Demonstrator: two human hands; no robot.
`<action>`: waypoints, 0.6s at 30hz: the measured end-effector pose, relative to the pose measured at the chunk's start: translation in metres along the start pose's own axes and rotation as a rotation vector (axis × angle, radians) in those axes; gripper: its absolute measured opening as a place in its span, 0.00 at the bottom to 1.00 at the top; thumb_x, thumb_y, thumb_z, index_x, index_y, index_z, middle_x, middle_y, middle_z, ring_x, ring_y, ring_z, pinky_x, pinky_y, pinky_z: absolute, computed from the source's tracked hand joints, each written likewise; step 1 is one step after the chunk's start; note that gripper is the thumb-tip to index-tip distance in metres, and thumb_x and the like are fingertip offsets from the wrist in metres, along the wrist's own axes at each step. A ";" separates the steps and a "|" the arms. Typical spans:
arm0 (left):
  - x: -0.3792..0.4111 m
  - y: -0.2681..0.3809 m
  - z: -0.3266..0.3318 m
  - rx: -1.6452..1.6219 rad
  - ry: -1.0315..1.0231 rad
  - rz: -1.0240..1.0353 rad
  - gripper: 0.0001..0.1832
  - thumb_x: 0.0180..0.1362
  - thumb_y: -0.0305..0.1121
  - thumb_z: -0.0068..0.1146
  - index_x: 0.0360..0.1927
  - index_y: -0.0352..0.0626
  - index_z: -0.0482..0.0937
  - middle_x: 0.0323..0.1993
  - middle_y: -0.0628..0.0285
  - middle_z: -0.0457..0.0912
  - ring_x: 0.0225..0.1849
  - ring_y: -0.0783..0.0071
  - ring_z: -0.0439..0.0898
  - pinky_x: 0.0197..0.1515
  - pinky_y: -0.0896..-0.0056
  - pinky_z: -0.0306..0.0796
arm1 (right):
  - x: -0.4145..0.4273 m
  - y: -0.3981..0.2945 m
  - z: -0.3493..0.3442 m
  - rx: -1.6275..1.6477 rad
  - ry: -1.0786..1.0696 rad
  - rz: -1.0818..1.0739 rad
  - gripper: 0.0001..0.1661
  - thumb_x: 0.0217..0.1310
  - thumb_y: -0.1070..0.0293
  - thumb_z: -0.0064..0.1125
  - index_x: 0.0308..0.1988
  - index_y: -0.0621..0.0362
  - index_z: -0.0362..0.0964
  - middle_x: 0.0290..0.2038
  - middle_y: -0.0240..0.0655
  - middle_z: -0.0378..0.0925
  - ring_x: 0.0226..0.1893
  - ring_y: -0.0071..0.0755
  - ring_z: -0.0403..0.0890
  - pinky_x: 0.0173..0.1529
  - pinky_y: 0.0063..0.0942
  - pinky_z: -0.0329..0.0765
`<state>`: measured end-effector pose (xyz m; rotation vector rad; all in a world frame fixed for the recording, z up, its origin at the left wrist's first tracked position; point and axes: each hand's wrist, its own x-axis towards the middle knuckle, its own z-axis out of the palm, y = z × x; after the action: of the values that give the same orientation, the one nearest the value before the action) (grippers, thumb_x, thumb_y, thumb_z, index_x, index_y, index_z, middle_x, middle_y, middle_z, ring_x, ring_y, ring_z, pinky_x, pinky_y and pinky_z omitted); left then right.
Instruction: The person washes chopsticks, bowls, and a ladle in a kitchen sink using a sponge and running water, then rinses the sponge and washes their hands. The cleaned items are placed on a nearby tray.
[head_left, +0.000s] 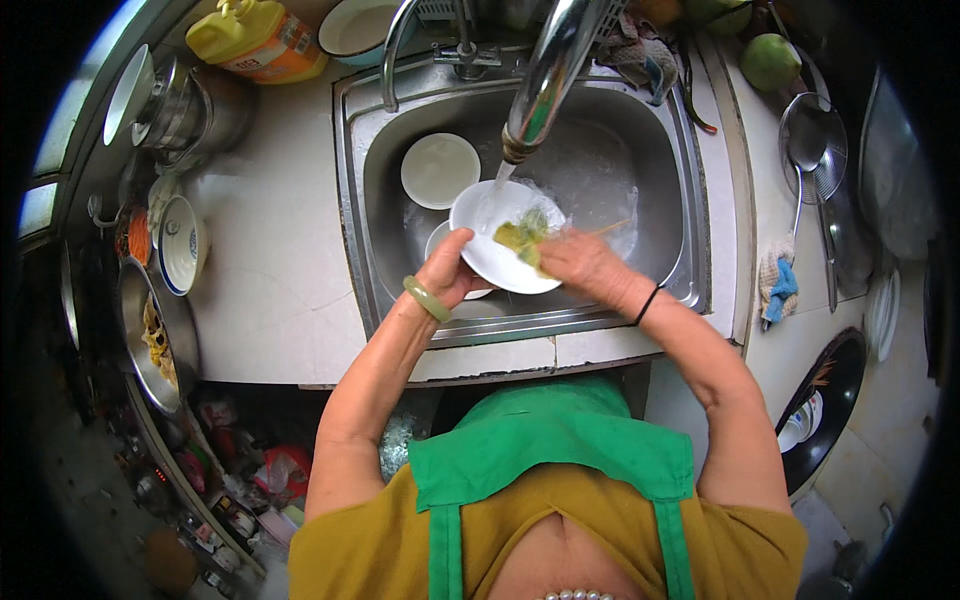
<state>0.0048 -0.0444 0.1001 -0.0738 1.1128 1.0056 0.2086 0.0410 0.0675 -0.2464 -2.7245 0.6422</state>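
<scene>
My left hand (448, 267) grips the left rim of a white bowl (480, 206), tilted over the sink. Against the bowl's inside, my right hand (581, 262), slightly blurred, presses a yellow-green cloth or scourer (517, 238). Water runs from the metal faucet spout (525, 112) into the bowl. Another white bowl (441, 171), holding liquid, sits at the left of the stainless steel sink (660, 187). Part of a further white dish (437, 238) shows beneath the held bowl, mostly hidden.
A second, curved tap (394, 60) rises behind the sink. Left on the counter are a yellow jug (259, 41), a patterned bowl (182, 246) and a steel basin (154, 337) with food. At right lie a ladle (806, 146), a cloth (778, 289) and a wok (832, 397) holding bowls.
</scene>
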 end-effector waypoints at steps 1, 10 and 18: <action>-0.003 -0.003 -0.001 -0.076 -0.047 0.044 0.24 0.56 0.37 0.39 0.53 0.34 0.60 0.49 0.53 0.70 0.51 0.60 0.70 0.55 0.55 0.65 | 0.008 -0.015 0.006 0.051 0.054 -0.001 0.10 0.37 0.77 0.53 0.29 0.57 0.68 0.28 0.35 0.72 0.28 0.39 0.74 0.33 0.34 0.71; 0.009 -0.004 -0.035 0.134 -0.105 0.076 0.21 0.55 0.36 0.37 0.50 0.32 0.65 0.47 0.49 0.73 0.48 0.61 0.75 0.48 0.53 0.72 | 0.009 -0.018 0.015 0.051 0.032 -0.010 0.22 0.36 0.72 0.59 0.39 0.60 0.68 0.41 0.41 0.72 0.40 0.42 0.73 0.44 0.36 0.70; 0.021 -0.037 -0.020 -0.003 0.159 0.215 0.18 0.55 0.31 0.35 0.49 0.35 0.64 0.41 0.52 0.73 0.46 0.61 0.73 0.43 0.57 0.72 | 0.022 -0.033 0.035 0.207 0.117 0.067 0.17 0.42 0.72 0.54 0.38 0.62 0.68 0.42 0.42 0.72 0.37 0.42 0.75 0.40 0.34 0.74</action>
<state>0.0181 -0.0631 0.0592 -0.0379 1.2841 1.2091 0.1731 0.0029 0.0590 -0.3143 -2.5245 0.8923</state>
